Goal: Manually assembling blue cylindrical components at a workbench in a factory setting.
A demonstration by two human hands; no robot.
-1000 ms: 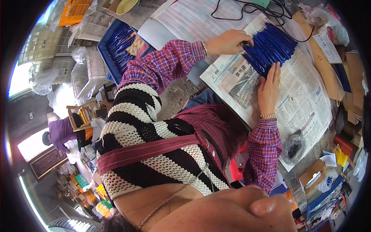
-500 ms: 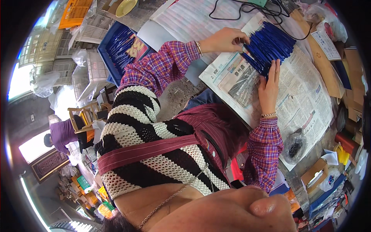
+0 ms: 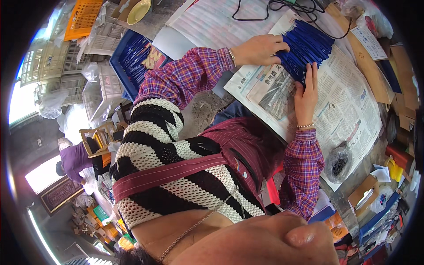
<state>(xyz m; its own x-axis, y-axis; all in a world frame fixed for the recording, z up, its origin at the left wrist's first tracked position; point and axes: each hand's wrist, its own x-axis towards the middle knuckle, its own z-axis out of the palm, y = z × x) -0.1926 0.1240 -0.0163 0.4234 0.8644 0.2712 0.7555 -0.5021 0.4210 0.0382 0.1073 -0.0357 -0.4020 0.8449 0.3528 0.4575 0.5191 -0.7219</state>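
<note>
A dense row of thin blue sticks [image 3: 311, 46] lies side by side on a spread newspaper [image 3: 344, 101]. At the row's left edge is my left hand [image 3: 260, 49], its fingers bent and closed on stick ends; the fingertips partly hide what they grip. Along the near edge of the row lies my right hand [image 3: 307, 95], fingers stretched out and thumb apart, touching the sticks. More blue sticks [image 3: 134, 59] fill a blue tray [image 3: 115, 66] to the left of my left forearm.
A black cable [image 3: 251, 19] loops beyond the newspaper. A clear bag with dark contents [image 3: 339, 165] sits on the paper's near right. Boards and cardboard [image 3: 404, 84] line the right side. Pale crates [image 3: 106, 84] stand at left, and a person in purple [image 3: 73, 159] is farther off.
My left hand has gone from a raised pinch at the row's left edge to lower, bent fingers against the sticks. My right hand has stayed along the near edge.
</note>
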